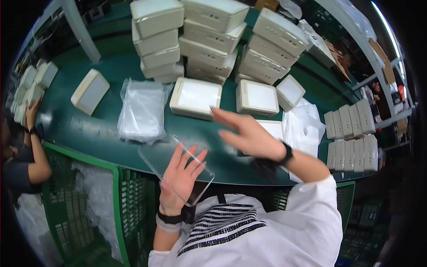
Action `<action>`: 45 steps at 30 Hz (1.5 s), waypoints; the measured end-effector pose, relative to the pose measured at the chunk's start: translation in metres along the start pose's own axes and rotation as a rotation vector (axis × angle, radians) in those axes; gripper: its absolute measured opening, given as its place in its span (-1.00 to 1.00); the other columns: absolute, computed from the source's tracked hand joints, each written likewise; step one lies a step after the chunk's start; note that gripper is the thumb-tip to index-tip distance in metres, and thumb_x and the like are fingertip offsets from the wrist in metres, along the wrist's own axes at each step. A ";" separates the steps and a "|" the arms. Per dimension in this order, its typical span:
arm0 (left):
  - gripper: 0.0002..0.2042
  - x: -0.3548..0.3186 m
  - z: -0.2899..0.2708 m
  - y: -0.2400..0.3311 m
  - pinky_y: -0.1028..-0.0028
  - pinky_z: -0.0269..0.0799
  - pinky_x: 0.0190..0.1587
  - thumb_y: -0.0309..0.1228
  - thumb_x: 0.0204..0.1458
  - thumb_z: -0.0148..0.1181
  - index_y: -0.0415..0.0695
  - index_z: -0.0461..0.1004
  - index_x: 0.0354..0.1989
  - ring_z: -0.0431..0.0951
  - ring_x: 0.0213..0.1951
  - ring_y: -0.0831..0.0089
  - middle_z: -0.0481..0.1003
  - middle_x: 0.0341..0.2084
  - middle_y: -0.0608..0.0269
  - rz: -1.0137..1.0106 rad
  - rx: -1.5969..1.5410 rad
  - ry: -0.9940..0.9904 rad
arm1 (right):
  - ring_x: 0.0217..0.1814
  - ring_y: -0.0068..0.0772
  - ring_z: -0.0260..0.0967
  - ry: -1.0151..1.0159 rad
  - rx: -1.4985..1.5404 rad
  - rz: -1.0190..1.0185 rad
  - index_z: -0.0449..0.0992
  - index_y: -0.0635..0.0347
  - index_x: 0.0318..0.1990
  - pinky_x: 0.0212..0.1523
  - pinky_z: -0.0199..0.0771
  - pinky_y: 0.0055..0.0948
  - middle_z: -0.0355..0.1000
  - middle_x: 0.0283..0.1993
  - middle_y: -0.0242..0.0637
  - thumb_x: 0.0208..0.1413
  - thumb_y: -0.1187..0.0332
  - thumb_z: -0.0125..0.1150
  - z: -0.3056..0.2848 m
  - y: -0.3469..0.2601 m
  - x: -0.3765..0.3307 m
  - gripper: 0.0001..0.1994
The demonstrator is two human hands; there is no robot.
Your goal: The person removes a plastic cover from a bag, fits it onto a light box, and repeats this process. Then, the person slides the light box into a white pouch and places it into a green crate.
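Clear plastic sheet (175, 167) lies over green table (111, 71) edge, stacked white boxes (209, 40) behind.

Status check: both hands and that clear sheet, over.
Left hand flat under the clear plastic sheet, fingers spread. Right hand open, empty, above the green table. White box just beyond it; nothing between.

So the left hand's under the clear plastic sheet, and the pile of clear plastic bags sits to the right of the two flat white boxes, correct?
Not quite: the head view shows the pile of clear plastic bags left of the two flat white boxes, not right. The left hand is under the clear plastic sheet.
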State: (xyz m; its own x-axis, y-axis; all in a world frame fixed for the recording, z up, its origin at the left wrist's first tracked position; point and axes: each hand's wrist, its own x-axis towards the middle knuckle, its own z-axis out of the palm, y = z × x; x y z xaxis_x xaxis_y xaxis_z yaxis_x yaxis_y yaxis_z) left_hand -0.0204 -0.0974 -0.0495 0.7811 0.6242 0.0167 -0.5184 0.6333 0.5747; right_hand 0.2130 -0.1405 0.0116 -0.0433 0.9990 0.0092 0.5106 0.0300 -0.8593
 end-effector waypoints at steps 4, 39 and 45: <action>0.14 0.016 0.018 -0.022 0.09 -0.04 0.33 0.19 -0.21 0.30 -0.28 -0.23 0.37 0.02 0.33 -0.07 0.03 0.28 -0.07 -0.042 -0.240 0.015 | 0.22 -0.13 0.30 0.197 -0.091 -0.123 0.13 0.27 0.28 0.17 0.30 -0.31 0.28 0.20 0.02 0.03 0.50 0.14 0.044 -0.056 -0.084 -0.40; 0.07 0.129 0.067 -0.073 0.20 -0.04 0.31 -0.26 -0.50 0.57 -0.19 0.08 0.30 0.01 0.35 0.11 0.12 0.29 0.11 0.046 1.881 -0.560 | 0.31 0.06 0.11 0.167 -0.502 0.121 -0.08 0.25 0.36 0.30 0.12 -0.24 0.09 0.31 0.09 -0.17 0.25 0.45 -0.107 0.087 -0.155 -0.02; 0.08 0.130 0.076 -0.073 0.11 -0.04 0.30 -0.23 -0.57 0.57 -0.17 0.12 0.28 0.06 0.34 0.15 0.13 0.28 0.12 -0.004 1.971 -0.530 | 0.36 0.04 0.05 0.039 -0.325 0.187 -0.19 0.28 0.38 0.38 -0.02 -0.20 0.01 0.36 0.05 -0.32 0.17 0.53 -0.107 0.097 -0.155 0.15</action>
State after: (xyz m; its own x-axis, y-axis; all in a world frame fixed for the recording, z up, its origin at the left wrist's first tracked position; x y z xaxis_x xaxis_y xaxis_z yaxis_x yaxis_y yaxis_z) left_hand 0.1452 -0.0973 -0.0276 0.9739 0.2268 -0.0079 0.2009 -0.8453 0.4950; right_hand 0.3612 -0.2892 -0.0187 0.1060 0.9886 -0.1071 0.7529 -0.1502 -0.6408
